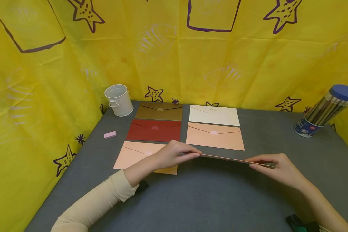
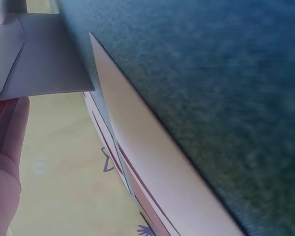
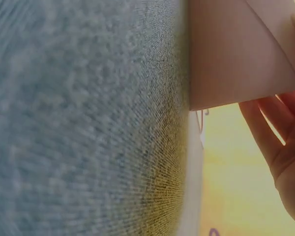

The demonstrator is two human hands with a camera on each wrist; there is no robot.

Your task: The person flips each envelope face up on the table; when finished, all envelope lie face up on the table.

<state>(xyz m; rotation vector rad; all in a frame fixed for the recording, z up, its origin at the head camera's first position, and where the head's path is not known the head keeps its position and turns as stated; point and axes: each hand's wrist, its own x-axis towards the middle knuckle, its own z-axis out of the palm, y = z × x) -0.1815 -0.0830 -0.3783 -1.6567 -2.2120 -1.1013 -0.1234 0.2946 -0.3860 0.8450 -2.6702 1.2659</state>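
An envelope is held nearly edge-on above the table, pinched by both hands. My left hand grips its left end; my right hand holds the right end between thumb and fingers. The wrist views show its flap side, greyish in the left wrist view and pinkish in the right. Flat beyond it lie a brown envelope, a red envelope, a white envelope and a peach envelope. Another peach envelope lies under my left hand and forearm, partly hidden.
A small white bucket stands at the back left, with a pink eraser-like block before it. At the far right is a blue-lidded tub of pencils. Yellow patterned cloth borders the grey table.
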